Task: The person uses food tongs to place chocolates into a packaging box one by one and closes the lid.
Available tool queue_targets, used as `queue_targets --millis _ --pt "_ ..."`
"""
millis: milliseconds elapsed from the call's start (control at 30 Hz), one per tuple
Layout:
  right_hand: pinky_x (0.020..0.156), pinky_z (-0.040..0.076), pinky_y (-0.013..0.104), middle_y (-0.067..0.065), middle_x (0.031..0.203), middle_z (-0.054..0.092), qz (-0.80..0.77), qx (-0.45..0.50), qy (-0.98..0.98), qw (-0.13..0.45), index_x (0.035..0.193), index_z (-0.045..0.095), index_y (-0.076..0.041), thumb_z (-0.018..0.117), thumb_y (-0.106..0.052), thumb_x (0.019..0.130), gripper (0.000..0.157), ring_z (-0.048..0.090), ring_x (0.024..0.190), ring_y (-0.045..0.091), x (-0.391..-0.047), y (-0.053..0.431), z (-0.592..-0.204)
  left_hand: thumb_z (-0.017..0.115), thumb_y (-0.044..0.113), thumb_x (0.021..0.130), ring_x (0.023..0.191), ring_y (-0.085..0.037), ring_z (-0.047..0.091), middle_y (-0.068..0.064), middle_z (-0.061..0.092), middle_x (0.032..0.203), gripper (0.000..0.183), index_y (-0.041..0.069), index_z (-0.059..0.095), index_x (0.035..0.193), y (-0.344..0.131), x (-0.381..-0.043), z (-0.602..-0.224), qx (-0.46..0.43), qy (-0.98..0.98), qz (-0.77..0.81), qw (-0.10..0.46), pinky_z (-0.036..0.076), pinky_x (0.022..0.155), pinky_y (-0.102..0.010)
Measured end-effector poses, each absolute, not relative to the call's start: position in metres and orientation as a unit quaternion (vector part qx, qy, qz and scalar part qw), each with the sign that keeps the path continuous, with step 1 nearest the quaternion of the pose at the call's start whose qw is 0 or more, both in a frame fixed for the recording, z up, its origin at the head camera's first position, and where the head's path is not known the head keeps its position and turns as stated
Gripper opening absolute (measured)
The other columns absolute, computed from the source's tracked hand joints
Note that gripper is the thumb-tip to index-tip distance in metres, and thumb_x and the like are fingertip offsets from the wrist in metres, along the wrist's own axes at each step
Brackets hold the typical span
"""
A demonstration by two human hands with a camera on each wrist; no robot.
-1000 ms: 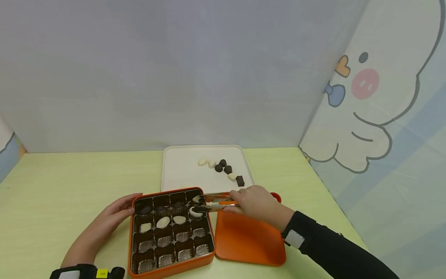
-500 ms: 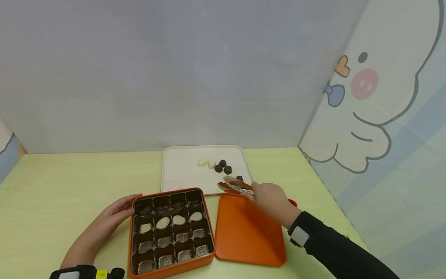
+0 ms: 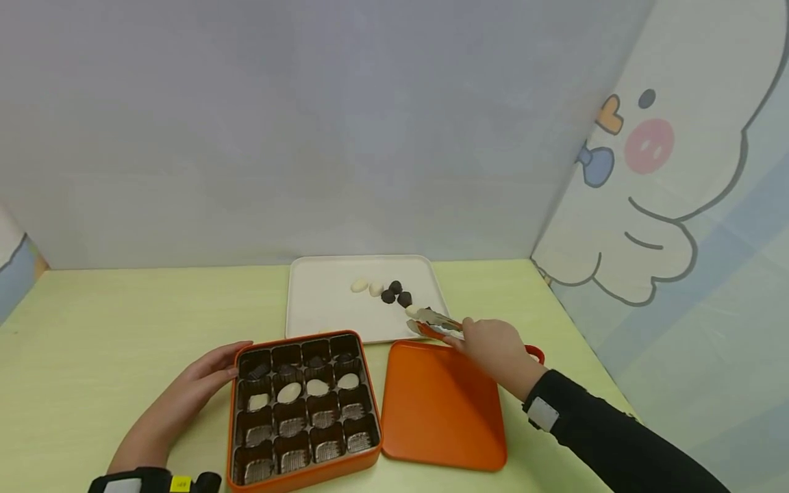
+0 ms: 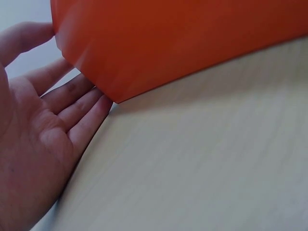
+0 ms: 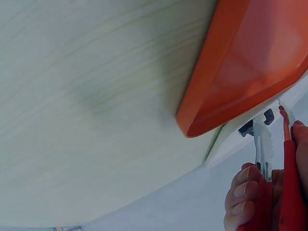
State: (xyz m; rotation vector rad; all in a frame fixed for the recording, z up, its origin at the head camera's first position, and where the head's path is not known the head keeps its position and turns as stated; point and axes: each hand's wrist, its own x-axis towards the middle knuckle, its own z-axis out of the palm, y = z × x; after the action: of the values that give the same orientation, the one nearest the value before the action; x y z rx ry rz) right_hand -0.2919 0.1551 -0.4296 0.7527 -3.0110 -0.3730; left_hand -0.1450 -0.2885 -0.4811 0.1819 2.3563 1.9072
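Observation:
My left hand (image 3: 206, 373) rests against the left corner of an orange box (image 3: 305, 472), its fingers fairly straight along the wall in the left wrist view. Dark compartments fill the box. One row holds white chocolates (image 3: 288, 393); dark chocolates (image 3: 316, 361) lie in the back row. My right hand (image 3: 498, 350) grips red-handled metal tongs (image 3: 442, 322), whose spread tips reach over the near right part of a white tray (image 3: 317, 308). A white chocolate (image 3: 411, 310) lies right at the tips. The tongs mostly hide a dark block, which the right wrist view shows near the tips.
Farther back on the tray lie two white chocolates (image 3: 359, 285) and several dark ones (image 3: 388, 296). An orange lid (image 3: 444, 418) lies right of the box, in front of the tray. A grey wall (image 3: 246, 137) stands behind the table (image 3: 123, 308).
My right hand has carried the tongs from the box to the tray's near right, leaving a white chocolate in the row's right compartment. The left hand has stayed at the box.

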Motion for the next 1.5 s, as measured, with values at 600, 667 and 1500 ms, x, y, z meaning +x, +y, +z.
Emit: queue_targets --millis 600,667,1500 --pt "0.034 0.034 0.022 0.003 0.053 0.043 -0.145 0.266 -0.948 0.093 0.076 0.047 -0.007 0.054 -0.052 0.084 0.046 0.039 0.043 0.016 -0.301 0.140 -0.450 0.044 0.028 0.095 0.126 -0.031 0.024 -0.016 0.026 0.142 0.046 0.014 0.032 0.138 -0.289 -0.145 -0.482 0.065 0.783 0.617 0.053 0.022 0.101 -0.059" --pt "0.034 0.035 0.023 0.003 0.054 0.043 -0.147 0.263 -0.949 0.094 0.077 0.047 -0.007 0.053 -0.052 0.085 0.046 0.040 0.044 0.016 -0.303 0.137 -0.451 0.044 0.029 0.095 0.125 -0.030 0.025 -0.016 0.029 0.141 0.046 0.015 0.033 0.137 -0.289 -0.145 -0.483 0.058 0.781 0.620 0.053 0.022 0.101 -0.058" --pt "0.035 0.036 0.023 0.003 0.054 0.043 -0.177 0.264 -0.944 0.086 0.080 0.049 -0.006 0.050 -0.050 0.087 0.045 0.040 0.043 0.016 -0.314 0.123 -0.451 0.045 0.030 0.095 0.125 -0.029 0.026 -0.016 0.030 0.140 0.046 0.016 0.033 0.137 -0.289 -0.145 -0.482 0.057 0.782 0.619 0.050 0.022 0.101 -0.058"
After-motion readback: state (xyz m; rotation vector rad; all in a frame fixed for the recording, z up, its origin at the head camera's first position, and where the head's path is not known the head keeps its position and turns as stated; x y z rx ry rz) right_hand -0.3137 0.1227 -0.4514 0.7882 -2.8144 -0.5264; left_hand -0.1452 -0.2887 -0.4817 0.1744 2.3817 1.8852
